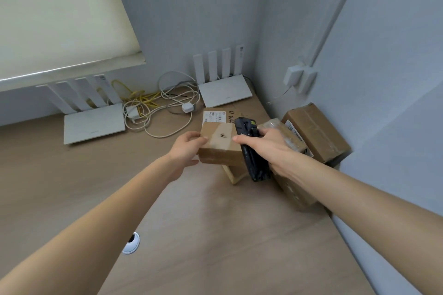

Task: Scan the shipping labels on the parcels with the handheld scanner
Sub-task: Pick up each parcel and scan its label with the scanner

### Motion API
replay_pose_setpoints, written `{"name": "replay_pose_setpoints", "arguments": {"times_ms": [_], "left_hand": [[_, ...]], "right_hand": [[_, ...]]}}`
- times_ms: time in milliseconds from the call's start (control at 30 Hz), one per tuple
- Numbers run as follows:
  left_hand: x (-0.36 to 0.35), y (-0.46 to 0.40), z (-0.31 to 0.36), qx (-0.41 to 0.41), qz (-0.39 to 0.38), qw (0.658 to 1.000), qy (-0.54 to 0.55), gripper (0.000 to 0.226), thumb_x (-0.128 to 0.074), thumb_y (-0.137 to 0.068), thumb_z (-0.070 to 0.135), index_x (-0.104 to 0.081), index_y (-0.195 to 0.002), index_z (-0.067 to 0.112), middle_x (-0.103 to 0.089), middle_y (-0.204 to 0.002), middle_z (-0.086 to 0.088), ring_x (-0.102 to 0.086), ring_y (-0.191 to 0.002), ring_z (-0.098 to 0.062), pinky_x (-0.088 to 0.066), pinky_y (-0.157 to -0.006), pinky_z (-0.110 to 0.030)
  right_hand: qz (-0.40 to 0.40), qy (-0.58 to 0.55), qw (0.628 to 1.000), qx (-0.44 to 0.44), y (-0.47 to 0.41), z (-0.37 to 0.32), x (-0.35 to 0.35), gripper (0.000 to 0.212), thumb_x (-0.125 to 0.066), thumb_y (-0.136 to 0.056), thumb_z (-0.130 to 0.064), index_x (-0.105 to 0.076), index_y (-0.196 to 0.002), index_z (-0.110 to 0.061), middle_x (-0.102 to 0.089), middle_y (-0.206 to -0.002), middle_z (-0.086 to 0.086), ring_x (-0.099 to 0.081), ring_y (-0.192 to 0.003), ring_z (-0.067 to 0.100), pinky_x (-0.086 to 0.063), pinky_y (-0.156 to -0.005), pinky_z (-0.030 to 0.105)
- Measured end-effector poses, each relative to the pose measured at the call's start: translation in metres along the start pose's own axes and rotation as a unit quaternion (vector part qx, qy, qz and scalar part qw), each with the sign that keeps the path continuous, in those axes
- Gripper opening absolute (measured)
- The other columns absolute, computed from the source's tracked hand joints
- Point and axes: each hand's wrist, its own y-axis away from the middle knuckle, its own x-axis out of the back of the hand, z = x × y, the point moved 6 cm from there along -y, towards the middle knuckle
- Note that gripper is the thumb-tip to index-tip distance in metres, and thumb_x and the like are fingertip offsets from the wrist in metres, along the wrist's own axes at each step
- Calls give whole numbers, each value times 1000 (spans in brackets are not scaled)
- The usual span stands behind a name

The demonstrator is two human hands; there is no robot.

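My left hand (pixel 185 152) grips the left end of a small brown cardboard parcel (pixel 219 145), held just above the desk; its top shows tape and a small dark mark, no label. My right hand (pixel 268 148) holds the black handheld scanner (pixel 250 151) right beside that parcel's right end. Under and behind it lies a flat parcel with a white shipping label (pixel 212 116) and handwriting. To the right, a tape-wrapped parcel (pixel 285 134) and a larger brown box (pixel 316 132) with a barcode label (pixel 293 130) stand in the corner.
Two white routers (pixel 93 124) (pixel 224 92) stand against the back wall, with a tangle of white and yellow cables (pixel 158 105) between them. The wooden desk (pixel 215 235) has a white cable grommet (pixel 131 243) at front left. Walls close in the right side.
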Motion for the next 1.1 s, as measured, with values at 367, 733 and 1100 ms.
{"name": "replay_pose_setpoints", "arguments": {"times_ms": [367, 733, 1100], "left_hand": [[35, 136, 20, -102, 46, 992, 49, 53, -64, -96, 30, -46, -146, 31, -63, -116, 12, -60, -106, -18, -51, -92, -43], [78, 313, -9, -167, 81, 975, 124, 29, -62, -95, 47, -53, -107, 21, -63, -114, -3, -62, -99, -22, -57, -71, -39], [113, 454, -41, -234, -5, 961, 150, 41, -56, -95, -2, -61, -132, 16, -68, -122, -9, -67, -109, -23, -56, -87, -41]], "right_hand": [[-21, 10, 998, 62, 138, -46, 19, 48, -94, -68, -47, -69, -102, -25, -75, -103, 0, -70, -97, 17, -58, -79, 33], [-18, 65, 990, 124, 331, -55, 9, 88, -92, -72, -48, -57, -143, -12, -71, -124, 9, -68, -114, 28, -57, -96, 45], [-17, 64, 984, 163, 478, -58, -6, 47, -91, -74, -46, -75, -108, -19, -78, -99, 0, -72, -96, 16, -53, -72, 30]]}}
